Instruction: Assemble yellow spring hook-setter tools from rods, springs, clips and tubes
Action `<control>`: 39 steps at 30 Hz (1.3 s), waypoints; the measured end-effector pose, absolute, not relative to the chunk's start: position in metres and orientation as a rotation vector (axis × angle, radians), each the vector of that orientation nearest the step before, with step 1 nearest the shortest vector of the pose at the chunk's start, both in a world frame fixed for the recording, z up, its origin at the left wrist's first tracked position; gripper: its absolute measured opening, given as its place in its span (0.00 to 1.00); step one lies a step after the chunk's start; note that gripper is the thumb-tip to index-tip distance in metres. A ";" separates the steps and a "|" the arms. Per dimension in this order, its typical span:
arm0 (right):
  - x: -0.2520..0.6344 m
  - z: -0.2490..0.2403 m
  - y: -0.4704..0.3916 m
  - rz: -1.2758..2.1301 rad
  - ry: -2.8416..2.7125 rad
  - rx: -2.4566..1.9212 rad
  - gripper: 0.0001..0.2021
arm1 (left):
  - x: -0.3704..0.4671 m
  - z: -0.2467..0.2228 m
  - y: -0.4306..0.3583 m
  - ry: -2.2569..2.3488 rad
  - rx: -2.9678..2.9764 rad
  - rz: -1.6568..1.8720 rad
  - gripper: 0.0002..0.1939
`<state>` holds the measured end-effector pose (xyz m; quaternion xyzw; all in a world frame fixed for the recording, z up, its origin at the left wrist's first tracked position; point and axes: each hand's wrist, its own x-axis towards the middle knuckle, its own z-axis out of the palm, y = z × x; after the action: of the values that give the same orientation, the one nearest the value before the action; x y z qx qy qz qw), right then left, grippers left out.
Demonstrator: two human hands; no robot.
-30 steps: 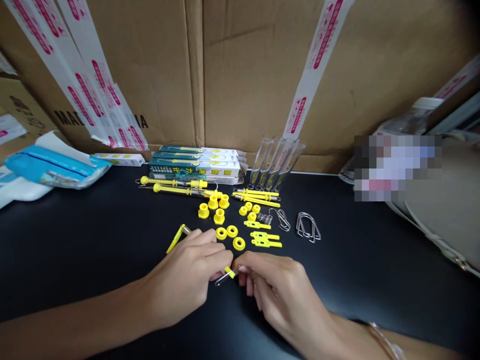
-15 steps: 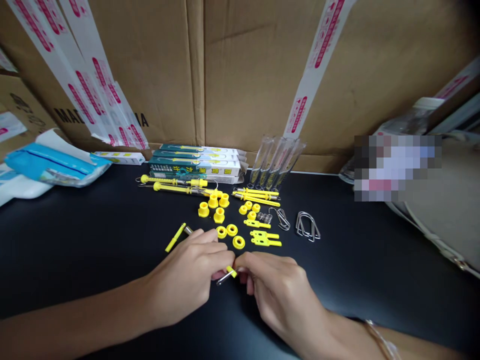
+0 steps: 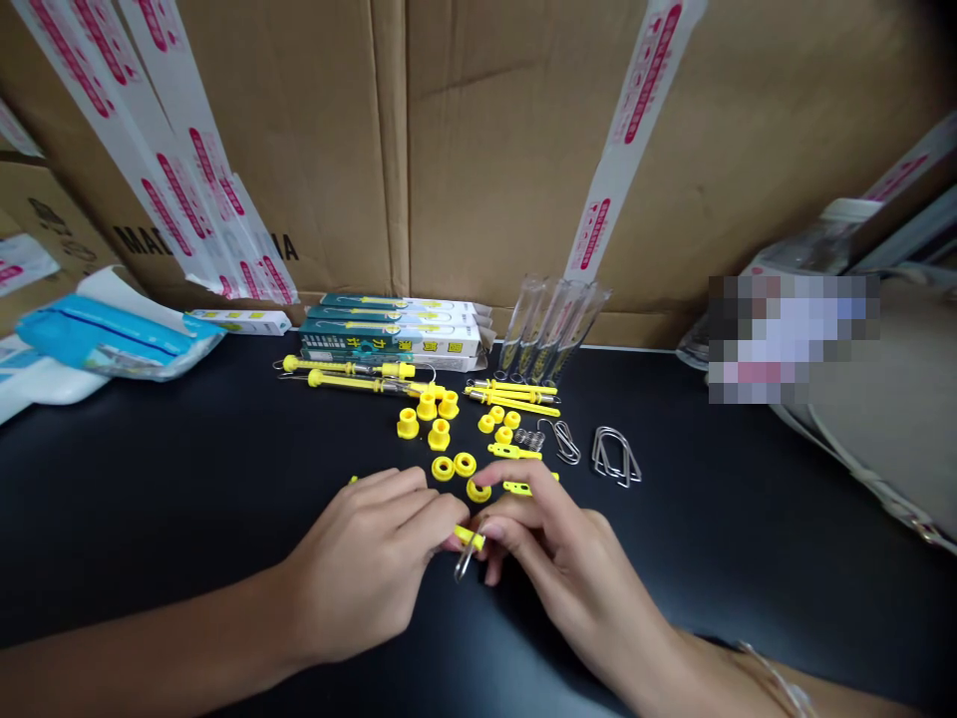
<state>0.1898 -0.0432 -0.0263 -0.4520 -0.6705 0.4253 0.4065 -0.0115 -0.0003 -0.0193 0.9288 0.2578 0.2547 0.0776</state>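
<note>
Cardboard carton (image 3: pixel 485 150) behind, black tabletop (image 3: pixel 150 499) below, left hand (image 3: pixel 374 558) and right hand (image 3: pixel 575 568) close together.
Gripped in the left: yellow plastic rod (image 3: pixel 462 534), with one end between the hands; pinched by the right, with index finger extended: bent wire hook (image 3: pixel 465 564) crossing that end; beyond, yellow rings (image 3: pixel 443 477).

Soft, dim light falls off to black at upper right.
</note>
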 end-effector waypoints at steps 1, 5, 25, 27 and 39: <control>0.190 -0.026 -0.043 1.099 -1.645 -1.143 0.04 | -0.011 -0.019 -0.001 0.764 2.788 0.769 0.14; 0.192 -0.024 -0.044 1.163 -1.575 -1.118 0.06 | -0.011 -0.020 -0.001 0.754 2.847 0.843 0.11; 0.187 -0.028 -0.051 0.759 -1.988 -1.163 0.36 | -0.007 -0.013 -0.001 0.834 2.797 0.875 0.19; 0.187 -0.027 -0.051 0.721 -2.059 -1.175 0.37 | -0.007 -0.012 -0.001 0.816 2.757 0.885 0.19; 0.176 -0.025 -0.039 0.909 -2.093 -1.195 0.18 | -0.002 -0.013 -0.008 0.889 2.582 0.901 0.18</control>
<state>0.1755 -0.0390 -0.0248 -0.4454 -0.7803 0.3388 0.2791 -0.0015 -0.0084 -0.0128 0.8900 0.3064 0.3105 0.1327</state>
